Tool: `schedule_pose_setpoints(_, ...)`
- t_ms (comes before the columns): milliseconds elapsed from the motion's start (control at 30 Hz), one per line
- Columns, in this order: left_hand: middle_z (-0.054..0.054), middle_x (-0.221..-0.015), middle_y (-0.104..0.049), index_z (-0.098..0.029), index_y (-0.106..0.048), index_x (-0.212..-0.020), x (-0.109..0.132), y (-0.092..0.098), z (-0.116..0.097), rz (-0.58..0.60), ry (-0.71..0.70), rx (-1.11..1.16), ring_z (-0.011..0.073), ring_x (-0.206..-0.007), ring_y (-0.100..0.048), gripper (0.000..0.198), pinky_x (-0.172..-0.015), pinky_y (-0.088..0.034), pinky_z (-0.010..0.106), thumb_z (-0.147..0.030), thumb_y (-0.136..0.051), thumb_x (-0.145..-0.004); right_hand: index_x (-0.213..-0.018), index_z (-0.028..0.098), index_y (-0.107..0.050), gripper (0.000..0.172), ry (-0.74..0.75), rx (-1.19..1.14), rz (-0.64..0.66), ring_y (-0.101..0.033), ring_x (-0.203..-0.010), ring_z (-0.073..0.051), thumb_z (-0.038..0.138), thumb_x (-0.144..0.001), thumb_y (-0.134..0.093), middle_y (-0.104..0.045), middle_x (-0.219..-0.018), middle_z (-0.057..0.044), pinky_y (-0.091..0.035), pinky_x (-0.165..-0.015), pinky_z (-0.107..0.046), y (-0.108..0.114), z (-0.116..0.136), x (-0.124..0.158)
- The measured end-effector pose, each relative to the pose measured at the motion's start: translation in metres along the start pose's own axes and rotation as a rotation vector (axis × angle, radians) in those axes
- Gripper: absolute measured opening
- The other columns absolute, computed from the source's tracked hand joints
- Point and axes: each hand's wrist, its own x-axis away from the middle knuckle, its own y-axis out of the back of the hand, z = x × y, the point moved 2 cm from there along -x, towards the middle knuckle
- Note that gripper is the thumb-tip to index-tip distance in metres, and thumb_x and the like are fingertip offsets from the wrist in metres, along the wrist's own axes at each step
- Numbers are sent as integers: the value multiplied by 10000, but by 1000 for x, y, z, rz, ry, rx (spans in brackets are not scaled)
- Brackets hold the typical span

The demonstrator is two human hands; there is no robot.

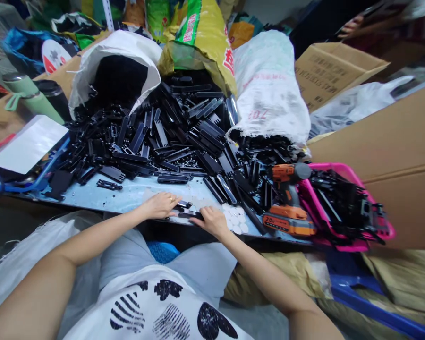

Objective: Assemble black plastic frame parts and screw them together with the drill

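At the front edge of the light blue worktop, my two hands are close together over small black plastic parts. Fingers of my right hand are closed on one end of a flat black plastic piece. My left hand, with a ring on one finger, is closed at the left end of the black parts; a short dark part shows beside its fingertips. Exactly what the left fingers grip is partly hidden. Right of my right hand lie several round white discs. Behind my hands spreads a heap of black plastic parts.
An orange cordless drill stands right of the discs, beside a pink basket of black parts. White sacks and a yellow sack spill parts at the back. A green bottle and blue tray are left. Another person's hand shows top right.
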Motion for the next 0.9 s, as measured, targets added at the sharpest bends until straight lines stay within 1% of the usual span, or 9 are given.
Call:
schedule_pose_setpoints(67,163,-1011,-648,-88,-582,-1172,-13,3,1,58,57,3,259,-956,-593,488,-810,-436,334,-475,-521,-880,-650,163,-587,564,30,-40,39,-552,-610,-182,662,-856,-423,-581,-616,-83,-357,-564,-271,2,-7,-3)
schedule_pose_setpoints(133,124,-945,-663,-132,-649,-1008,-18,8,-1,86,105,59,229,-915,-605,393,-786,-434,302,-462,-456,-918,-634,163,-570,595,82,-106,65,-541,-582,-162,664,-880,-362,-584,-607,-75,-319,-547,-259,10,-10,-10)
schedule_pose_setpoints(200,87,-898,-679,-167,-667,-887,-18,13,-3,87,153,128,197,-870,-622,394,-766,-432,280,-428,-381,-955,-656,167,-574,612,145,-168,115,-537,-569,-147,656,-904,-302,-591,-610,-63,-302,-543,-252,21,-9,-15)
schedule_pose_setpoints(300,93,-849,-696,-158,-680,-839,-14,16,-4,71,306,106,202,-821,-642,469,-728,-438,285,-418,-314,-975,-696,170,-584,605,173,-152,214,-545,-575,-148,645,-915,-281,-612,-634,-64,-296,-549,-254,35,-1,-21)
schedule_pose_setpoints(433,153,-853,-703,-107,-700,-874,-14,17,-7,80,505,-13,237,-789,-660,568,-676,-450,303,-445,-256,-981,-809,158,-612,568,78,-22,251,-564,-623,-184,655,-889,-347,-629,-696,-100,-300,-570,-275,47,18,-35)
schedule_pose_setpoints(567,158,-849,-706,-99,-704,-873,-16,22,-13,59,510,-13,234,-775,-666,588,-672,-454,297,-460,-252,-979,-1056,113,-574,596,147,58,167,-556,-825,-258,654,-808,-525,-613,-916,-152,-346,-679,-325,55,37,-52)
schedule_pose_setpoints(733,137,-861,-710,-108,-698,-867,-16,26,-19,61,505,19,215,-799,-664,571,-688,-449,274,-450,-256,-983,-1015,93,-560,454,373,78,248,-510,-848,-243,517,-854,-552,-579,-921,-126,-337,-761,-355,57,41,-64)
schedule_pose_setpoints(833,129,-851,-707,-118,-693,-853,-13,25,-19,65,519,25,222,-777,-660,552,-668,-441,281,-450,-271,-980,-1025,96,-565,513,402,34,269,-516,-848,-230,579,-867,-492,-586,-922,-124,-337,-758,-344,57,36,-63)
schedule_pose_setpoints(900,126,-831,-700,-118,-682,-836,-10,25,-17,31,512,12,229,-775,-655,546,-656,-433,288,-443,-267,-981,-999,110,-581,596,350,10,282,-535,-822,-219,670,-838,-455,-602,-888,-118,-342,-723,-322,59,31,-57)
